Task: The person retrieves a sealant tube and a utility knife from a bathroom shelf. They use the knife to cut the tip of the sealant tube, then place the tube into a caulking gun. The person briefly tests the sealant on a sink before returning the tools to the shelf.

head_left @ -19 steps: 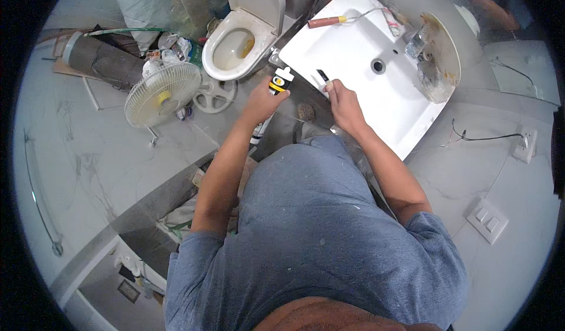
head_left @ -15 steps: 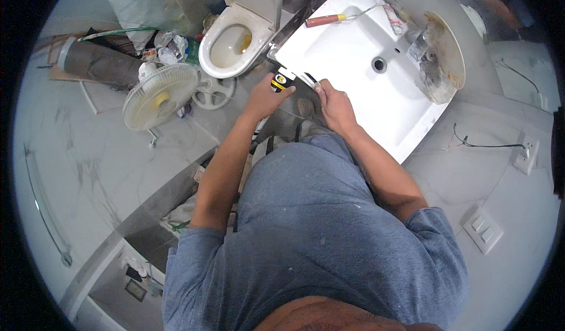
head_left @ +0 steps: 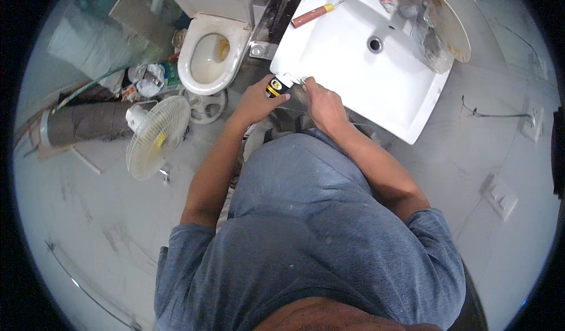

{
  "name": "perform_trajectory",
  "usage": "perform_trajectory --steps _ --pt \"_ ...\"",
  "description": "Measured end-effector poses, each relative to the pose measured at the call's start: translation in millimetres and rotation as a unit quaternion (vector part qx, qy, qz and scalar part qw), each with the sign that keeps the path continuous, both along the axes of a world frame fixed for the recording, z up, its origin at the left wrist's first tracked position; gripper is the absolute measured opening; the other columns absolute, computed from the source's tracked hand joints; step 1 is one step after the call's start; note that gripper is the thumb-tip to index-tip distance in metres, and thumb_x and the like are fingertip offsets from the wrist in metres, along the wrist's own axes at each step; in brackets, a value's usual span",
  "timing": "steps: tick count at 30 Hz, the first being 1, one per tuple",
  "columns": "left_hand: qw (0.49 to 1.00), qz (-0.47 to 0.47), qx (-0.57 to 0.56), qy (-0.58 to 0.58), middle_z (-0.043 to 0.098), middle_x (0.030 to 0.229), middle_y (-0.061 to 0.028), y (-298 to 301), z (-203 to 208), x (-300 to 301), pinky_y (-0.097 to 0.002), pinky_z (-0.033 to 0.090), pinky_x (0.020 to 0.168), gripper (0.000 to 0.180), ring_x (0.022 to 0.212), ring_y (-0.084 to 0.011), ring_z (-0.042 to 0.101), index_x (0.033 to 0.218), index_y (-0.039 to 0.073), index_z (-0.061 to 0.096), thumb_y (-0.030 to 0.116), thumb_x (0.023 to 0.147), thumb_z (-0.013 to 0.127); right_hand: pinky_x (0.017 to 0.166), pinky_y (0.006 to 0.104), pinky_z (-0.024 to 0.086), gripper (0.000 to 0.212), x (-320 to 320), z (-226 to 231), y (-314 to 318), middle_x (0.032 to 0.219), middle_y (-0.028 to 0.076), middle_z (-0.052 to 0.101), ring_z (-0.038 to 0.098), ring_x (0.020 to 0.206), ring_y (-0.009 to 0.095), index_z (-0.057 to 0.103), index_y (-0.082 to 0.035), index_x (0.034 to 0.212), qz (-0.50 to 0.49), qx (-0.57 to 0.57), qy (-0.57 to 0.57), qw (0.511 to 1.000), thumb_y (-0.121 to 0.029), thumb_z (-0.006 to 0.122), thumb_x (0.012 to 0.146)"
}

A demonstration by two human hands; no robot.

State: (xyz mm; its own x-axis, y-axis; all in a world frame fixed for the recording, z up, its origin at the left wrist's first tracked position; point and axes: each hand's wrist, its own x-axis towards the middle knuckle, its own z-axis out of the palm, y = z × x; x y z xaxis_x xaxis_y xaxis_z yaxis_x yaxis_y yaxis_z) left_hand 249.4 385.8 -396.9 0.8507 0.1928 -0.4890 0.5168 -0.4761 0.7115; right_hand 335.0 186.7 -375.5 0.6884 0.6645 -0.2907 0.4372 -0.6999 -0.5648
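My left hand point(head_left: 254, 102) is wrapped around a sealant tube point(head_left: 275, 87) with a black and yellow label and a white top. The top end points away from me, by the front left corner of the white washbasin point(head_left: 341, 48). Just to the right, my right hand point(head_left: 323, 106) is closed, its thumb and fingers pinched at the tube's white end. Whatever it grips there is too small to make out. On the basin's left side lies a thin metal tool with a red handle point(head_left: 311, 16).
A white toilet point(head_left: 203, 86) with its lid up stands at the far left. Nearer are a standing fan point(head_left: 158, 138) and a brown roll point(head_left: 88, 123). A round, stained lid-like piece point(head_left: 458, 33) leans on the basin's right side. Wires point(head_left: 494, 115) stick out from the right wall.
My view has shifted, so the toilet and basin sit higher in the picture. The right hand has turned and come closer to the tube's white end; the left hand still holds the tube.
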Motion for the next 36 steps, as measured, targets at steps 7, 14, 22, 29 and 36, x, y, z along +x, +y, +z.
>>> perform_trajectory --steps 7,14,22,29,36 --pt "0.990 -0.073 -0.125 0.003 0.070 0.107 -0.0268 27.9 -0.3 10.8 -0.0434 0.053 0.087 0.069 0.100 -0.0385 0.070 0.132 -0.003 0.056 0.040 0.083 0.078 0.067 0.0524 0.055 0.016 -27.8 6.7 23.8 0.089 0.022 0.068 0.069 0.078 0.043 0.049 -0.005 0.112 -0.063 -0.051 -0.024 0.996 -0.010 0.046 0.097" --pt "0.986 -0.088 -0.139 0.022 0.071 0.105 -0.0245 32.3 -6.4 14.8 -0.0433 0.052 0.086 0.065 0.100 -0.0370 0.069 0.125 -0.005 0.059 0.041 0.083 0.078 0.068 0.0515 0.056 0.021 -42.5 0.1 29.6 0.092 0.021 0.068 0.069 0.079 0.042 0.050 -0.004 0.115 -0.109 -0.066 -0.013 0.992 -0.008 0.046 0.095" --pt "0.990 -0.093 -0.103 0.037 0.068 0.114 -0.0238 30.6 -7.6 15.1 -0.0434 0.051 0.092 0.063 0.108 -0.0386 0.066 0.124 -0.001 0.059 0.043 0.083 0.076 0.066 0.0488 0.057 0.019 -39.4 1.8 28.4 0.090 0.020 0.069 0.070 0.077 0.039 0.050 -0.003 0.113 -0.100 -0.058 -0.030 0.993 -0.008 0.047 0.094" --pt "0.992 -0.108 -0.054 -0.026 0.072 0.097 -0.0171 27.1 -3.5 14.1 -0.0379 0.055 0.073 0.058 0.084 -0.0287 0.071 0.125 -0.001 0.058 0.036 0.085 0.078 0.063 0.0485 0.058 0.019 -36.5 -1.8 26.5 0.078 0.020 0.069 0.071 0.072 0.038 0.050 -0.003 0.112 -0.071 -0.091 -0.016 0.993 -0.010 0.047 0.095" --pt "0.994 -0.110 0.004 0.023 0.072 0.105 -0.0244 19.5 8.5 18.9 -0.0446 0.055 0.084 0.063 0.099 -0.0395 0.070 0.128 0.000 0.058 0.040 0.083 0.077 0.063 0.0499 0.058 0.021 -30.2 8.9 26.0 0.074 0.022 0.070 0.072 0.071 0.039 0.051 -0.002 0.113 -0.063 -0.117 0.010 0.991 -0.012 0.046 0.095"
